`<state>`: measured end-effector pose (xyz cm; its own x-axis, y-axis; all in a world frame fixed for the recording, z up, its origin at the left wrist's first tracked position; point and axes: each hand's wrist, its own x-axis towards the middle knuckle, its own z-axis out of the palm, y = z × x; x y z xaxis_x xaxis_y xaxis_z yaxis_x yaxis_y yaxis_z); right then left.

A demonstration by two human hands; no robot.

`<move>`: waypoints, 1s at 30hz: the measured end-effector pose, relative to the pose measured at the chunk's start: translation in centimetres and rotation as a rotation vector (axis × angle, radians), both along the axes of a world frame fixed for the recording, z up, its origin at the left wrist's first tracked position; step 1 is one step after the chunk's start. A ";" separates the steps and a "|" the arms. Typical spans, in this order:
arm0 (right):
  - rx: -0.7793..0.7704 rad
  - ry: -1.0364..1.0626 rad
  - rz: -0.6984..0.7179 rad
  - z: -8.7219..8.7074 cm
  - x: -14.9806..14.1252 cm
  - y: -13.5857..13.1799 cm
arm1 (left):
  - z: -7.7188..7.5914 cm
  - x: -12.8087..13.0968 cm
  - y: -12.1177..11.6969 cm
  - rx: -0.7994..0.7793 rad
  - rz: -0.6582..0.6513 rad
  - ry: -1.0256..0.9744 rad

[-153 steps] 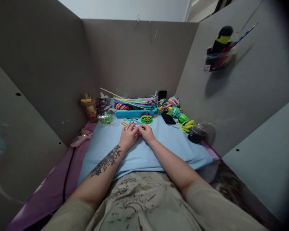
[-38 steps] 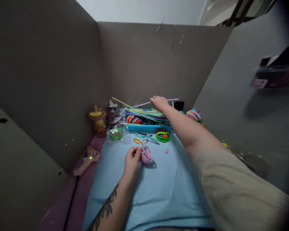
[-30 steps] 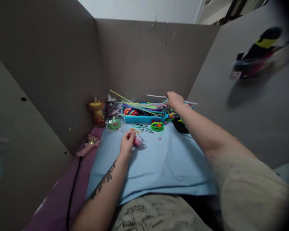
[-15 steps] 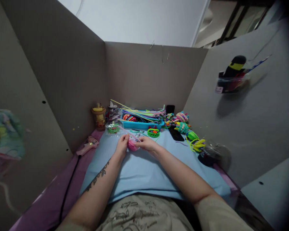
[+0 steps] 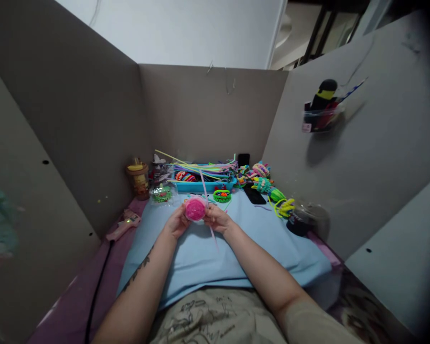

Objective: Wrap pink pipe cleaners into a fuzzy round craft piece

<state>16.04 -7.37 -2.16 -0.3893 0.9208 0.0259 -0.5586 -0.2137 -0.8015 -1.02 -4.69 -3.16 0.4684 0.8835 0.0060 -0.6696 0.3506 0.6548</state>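
Between both hands, just above the light blue cloth (image 5: 215, 253), sits a round pink pipe-cleaner coil (image 5: 195, 209). My left hand (image 5: 176, 222) grips its left side with curled fingers. My right hand (image 5: 217, 219) pinches its right side and also holds a pale pink pipe cleaner (image 5: 208, 205) that slants from above the coil down past my right wrist. Behind them stands a blue tray (image 5: 202, 183) full of coloured pipe cleaners.
Grey cardboard walls close in left, back and right. A pink glue gun (image 5: 123, 224) with a black cord lies at the left, near a yellow-lidded cup (image 5: 138, 177). A green ring (image 5: 221, 195), a black phone (image 5: 255, 195) and several woven figures (image 5: 268, 186) lie at the right.
My right hand reached to the tray, pulled out a pale pink pipe cleaner and came back to the coil. Both hands now hold the pink coil lifted, turned face-up toward me.
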 end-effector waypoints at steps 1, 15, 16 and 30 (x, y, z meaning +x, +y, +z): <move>0.011 0.013 0.007 -0.1 -0.1 -0.1 | -0.1 0.0 0.0 -0.002 -0.003 -0.009; -0.085 0.164 -0.014 -1.2 -1.6 -0.1 | -0.2 0.2 -0.3 0.023 -0.021 -0.082; -0.086 0.174 -0.033 -1.2 -1.7 0.0 | -0.3 0.2 -0.2 0.013 -0.017 -0.080; -0.054 0.238 -0.192 -0.8 -1.7 0.1 | 1.1 0.0 -0.8 0.132 -0.054 -0.064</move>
<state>14.39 -7.29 -2.96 -0.1965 0.9795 0.0446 -0.7637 -0.1244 -0.6334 -0.98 -5.54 -2.01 0.5105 0.8464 0.1518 -0.6937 0.3011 0.6543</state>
